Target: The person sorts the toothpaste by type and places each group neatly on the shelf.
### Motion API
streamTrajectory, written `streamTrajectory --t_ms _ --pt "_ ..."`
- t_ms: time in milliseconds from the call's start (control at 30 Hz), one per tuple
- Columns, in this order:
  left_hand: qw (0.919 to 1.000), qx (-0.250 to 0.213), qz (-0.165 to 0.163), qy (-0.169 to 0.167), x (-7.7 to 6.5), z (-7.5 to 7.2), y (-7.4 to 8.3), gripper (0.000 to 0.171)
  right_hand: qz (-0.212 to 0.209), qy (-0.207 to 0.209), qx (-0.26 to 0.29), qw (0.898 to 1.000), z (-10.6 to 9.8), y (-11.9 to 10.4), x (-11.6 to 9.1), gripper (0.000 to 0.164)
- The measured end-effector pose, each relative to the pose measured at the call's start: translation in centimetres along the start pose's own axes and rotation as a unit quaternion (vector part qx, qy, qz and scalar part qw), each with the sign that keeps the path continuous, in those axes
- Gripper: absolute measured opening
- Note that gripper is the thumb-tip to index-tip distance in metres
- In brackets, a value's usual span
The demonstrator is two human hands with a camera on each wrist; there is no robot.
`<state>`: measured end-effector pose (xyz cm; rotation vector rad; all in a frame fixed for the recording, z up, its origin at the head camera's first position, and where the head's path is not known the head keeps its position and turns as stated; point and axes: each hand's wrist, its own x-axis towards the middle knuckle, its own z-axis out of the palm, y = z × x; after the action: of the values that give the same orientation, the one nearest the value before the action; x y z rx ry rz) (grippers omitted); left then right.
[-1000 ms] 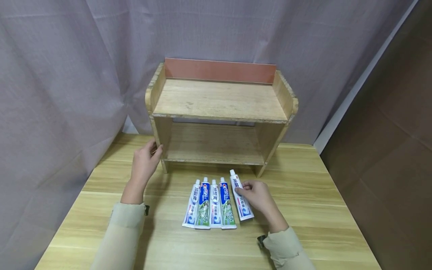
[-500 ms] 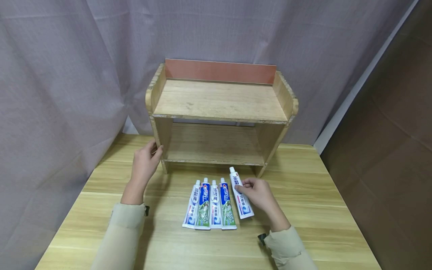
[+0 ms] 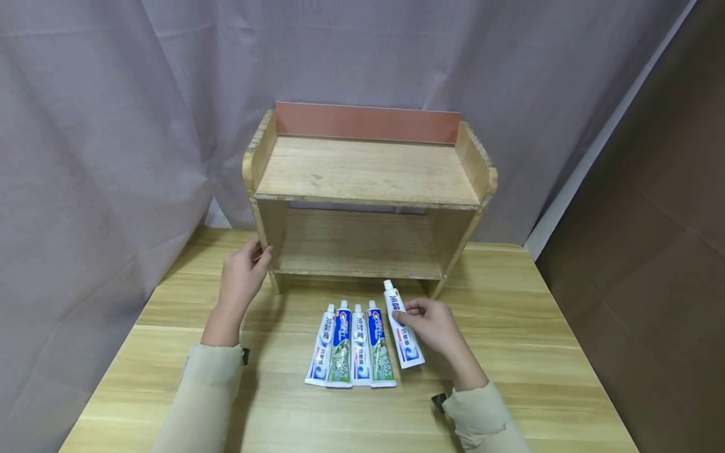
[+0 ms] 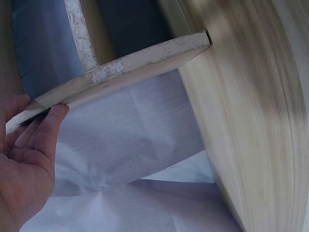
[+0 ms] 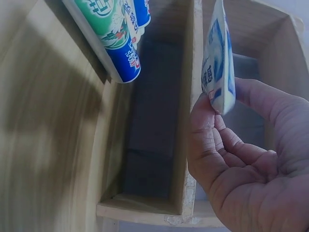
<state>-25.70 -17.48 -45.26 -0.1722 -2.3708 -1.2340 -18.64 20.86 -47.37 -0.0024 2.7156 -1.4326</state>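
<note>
In the head view my right hand [image 3: 435, 326] pinches a white and blue toothpaste tube [image 3: 406, 340], cap pointing toward the shelf. The right wrist view has this tube [image 5: 219, 63] edge-on between thumb and fingers. To its left lies a row of several tubes, white ones [image 3: 360, 352] alternating with blue and green ones [image 3: 381, 346], caps toward the shelf. My left hand [image 3: 240, 274] holds the left side panel of a two-tier wooden shelf [image 3: 362, 170]. Seen from the left wrist, the thumb and fingers lie on opposite faces of that panel [image 4: 145, 60].
The shelf stands at the back of a wood-grain table [image 3: 510, 352], its lower board [image 3: 362, 242] raised on short side legs. Grey cloth [image 3: 113, 126] hangs behind and to the left. A brown panel [image 3: 651, 189] borders the right side.
The tube in my right hand has risen slightly and shifted a little toward the shelf. My left hand keeps its hold on the side panel, and the row of tubes lies as before.
</note>
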Motion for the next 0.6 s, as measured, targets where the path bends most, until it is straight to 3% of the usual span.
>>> streamTrajectory --t_ms 600 --pt "1.0 -0.003 0.001 0.006 0.0 0.1 -0.1 0.033 -0.016 -0.011 0.026 0.999 -1.8 -2.2 -0.1 0.032"
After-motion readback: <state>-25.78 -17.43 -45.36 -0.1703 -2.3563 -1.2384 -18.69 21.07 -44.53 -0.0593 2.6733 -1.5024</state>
